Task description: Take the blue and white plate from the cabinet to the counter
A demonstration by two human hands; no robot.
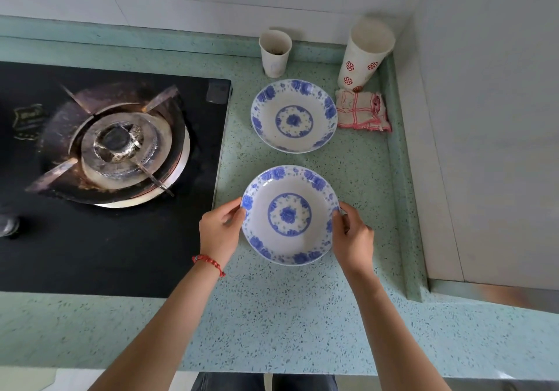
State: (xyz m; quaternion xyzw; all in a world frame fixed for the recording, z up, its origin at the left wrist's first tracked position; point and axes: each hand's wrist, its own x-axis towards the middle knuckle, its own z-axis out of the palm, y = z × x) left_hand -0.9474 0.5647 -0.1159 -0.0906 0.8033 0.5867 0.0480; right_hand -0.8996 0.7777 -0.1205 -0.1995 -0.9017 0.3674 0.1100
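Note:
A blue and white plate [289,215] with a flower pattern is held by both hands low over or on the green speckled counter [272,315]; I cannot tell if it touches. My left hand [219,233] grips its left rim and my right hand [352,237] grips its right rim. A second, matching blue and white plate [294,115] rests on the counter just behind it. The cabinet is out of view.
A black gas hob with a burner [121,145] fills the left side. At the back stand a small paper cup [274,53] and a taller paper cup [364,54], with a folded red-checked cloth [363,111] beside them. A raised counter edge and wall close the right side.

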